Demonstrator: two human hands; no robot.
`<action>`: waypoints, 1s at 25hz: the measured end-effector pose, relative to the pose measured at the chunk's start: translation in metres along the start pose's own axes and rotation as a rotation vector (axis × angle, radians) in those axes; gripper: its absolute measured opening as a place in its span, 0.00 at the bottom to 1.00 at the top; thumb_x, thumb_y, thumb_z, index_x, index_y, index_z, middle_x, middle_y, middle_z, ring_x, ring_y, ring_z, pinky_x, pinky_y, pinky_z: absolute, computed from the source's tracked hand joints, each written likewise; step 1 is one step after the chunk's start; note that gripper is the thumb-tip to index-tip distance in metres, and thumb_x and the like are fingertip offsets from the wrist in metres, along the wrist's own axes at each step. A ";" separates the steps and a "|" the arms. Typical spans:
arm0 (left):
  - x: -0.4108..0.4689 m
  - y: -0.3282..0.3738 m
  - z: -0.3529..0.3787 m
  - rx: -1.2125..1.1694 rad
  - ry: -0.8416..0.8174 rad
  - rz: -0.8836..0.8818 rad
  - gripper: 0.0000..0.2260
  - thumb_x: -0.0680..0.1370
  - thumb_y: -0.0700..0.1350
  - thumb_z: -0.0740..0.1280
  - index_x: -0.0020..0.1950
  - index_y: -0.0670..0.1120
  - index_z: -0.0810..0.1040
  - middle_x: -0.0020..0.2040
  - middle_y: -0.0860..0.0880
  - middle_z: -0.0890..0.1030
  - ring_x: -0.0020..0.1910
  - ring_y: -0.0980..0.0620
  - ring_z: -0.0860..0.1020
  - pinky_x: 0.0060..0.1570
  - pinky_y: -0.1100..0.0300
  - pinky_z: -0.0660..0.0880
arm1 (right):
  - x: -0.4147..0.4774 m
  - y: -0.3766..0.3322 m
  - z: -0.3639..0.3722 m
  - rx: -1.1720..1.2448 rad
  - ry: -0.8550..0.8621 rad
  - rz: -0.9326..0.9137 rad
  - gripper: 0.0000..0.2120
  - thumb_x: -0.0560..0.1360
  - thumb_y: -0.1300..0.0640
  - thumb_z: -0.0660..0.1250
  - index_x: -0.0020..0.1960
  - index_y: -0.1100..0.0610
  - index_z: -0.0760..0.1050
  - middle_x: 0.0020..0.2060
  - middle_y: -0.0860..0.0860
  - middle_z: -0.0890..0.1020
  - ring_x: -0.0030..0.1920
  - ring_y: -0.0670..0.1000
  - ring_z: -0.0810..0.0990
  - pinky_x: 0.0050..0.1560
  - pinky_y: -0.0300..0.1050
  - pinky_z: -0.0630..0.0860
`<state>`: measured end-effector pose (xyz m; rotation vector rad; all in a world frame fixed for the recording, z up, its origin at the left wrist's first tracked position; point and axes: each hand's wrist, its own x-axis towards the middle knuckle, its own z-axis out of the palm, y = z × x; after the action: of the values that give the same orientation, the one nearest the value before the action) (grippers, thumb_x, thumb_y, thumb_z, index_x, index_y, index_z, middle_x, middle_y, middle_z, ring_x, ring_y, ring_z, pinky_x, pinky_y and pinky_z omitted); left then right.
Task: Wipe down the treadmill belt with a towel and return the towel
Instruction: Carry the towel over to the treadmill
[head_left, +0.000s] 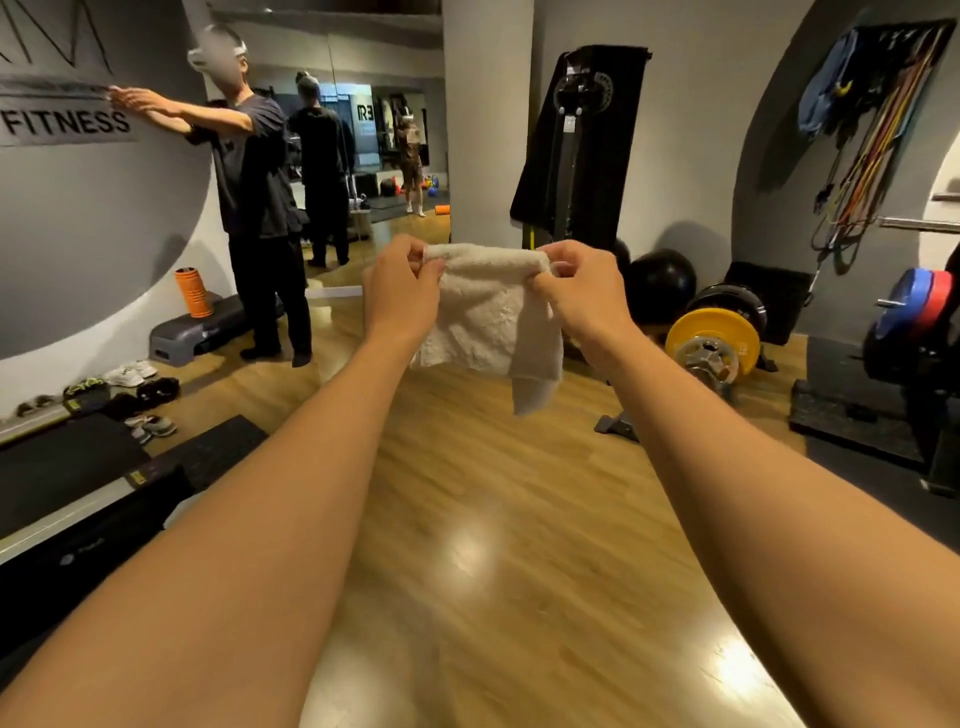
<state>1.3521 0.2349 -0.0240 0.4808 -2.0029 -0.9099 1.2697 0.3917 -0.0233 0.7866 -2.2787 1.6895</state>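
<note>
Up front, both my hands held the white towel (488, 312) by its top edge, in the air with my arms stretched out.
My left hand (402, 291) pinched the towel's upper left corner with fingers curled over the cloth, and my right hand (582, 291) pinched the upper right corner the same way; the rest hung loose beneath, one tail drooping lower on the right side. Below the towel lay the wooden floor (493, 499). Left of the towel a person in dark clothes (260, 182) stood with both arms stretched toward the grey wall, an orange foam roller (193, 292) upright on a grey step platform (182, 340) beside their feet, and shoes (127, 384) lower and further left. Right of the towel sat a black ball (662, 283) and a yellow weight plate (714, 332), with coloured resistance bands (872, 135) hanging on the wall above them.
</note>
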 end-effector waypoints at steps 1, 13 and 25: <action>0.022 -0.006 0.010 0.010 0.011 -0.008 0.02 0.78 0.46 0.65 0.48 0.48 0.75 0.45 0.50 0.78 0.49 0.47 0.78 0.50 0.47 0.78 | 0.028 0.005 0.011 0.007 -0.017 -0.009 0.10 0.74 0.59 0.68 0.55 0.52 0.80 0.48 0.48 0.81 0.51 0.48 0.78 0.52 0.48 0.79; 0.279 -0.161 0.090 0.104 0.286 -0.026 0.08 0.77 0.36 0.64 0.55 0.45 0.71 0.43 0.48 0.77 0.42 0.51 0.76 0.35 0.60 0.72 | 0.291 0.072 0.215 0.165 0.045 -0.113 0.11 0.73 0.60 0.71 0.55 0.52 0.76 0.40 0.37 0.74 0.39 0.35 0.74 0.36 0.27 0.72; 0.544 -0.320 0.196 0.152 0.416 -0.035 0.13 0.76 0.31 0.60 0.46 0.48 0.78 0.45 0.50 0.79 0.44 0.53 0.75 0.37 0.58 0.75 | 0.561 0.161 0.409 0.081 0.038 -0.439 0.04 0.75 0.63 0.66 0.48 0.58 0.72 0.42 0.53 0.79 0.41 0.49 0.76 0.32 0.24 0.69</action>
<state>0.8855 -0.2330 -0.0359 0.7289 -1.6906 -0.6188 0.7771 -0.1227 -0.0344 1.1593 -1.8439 1.5760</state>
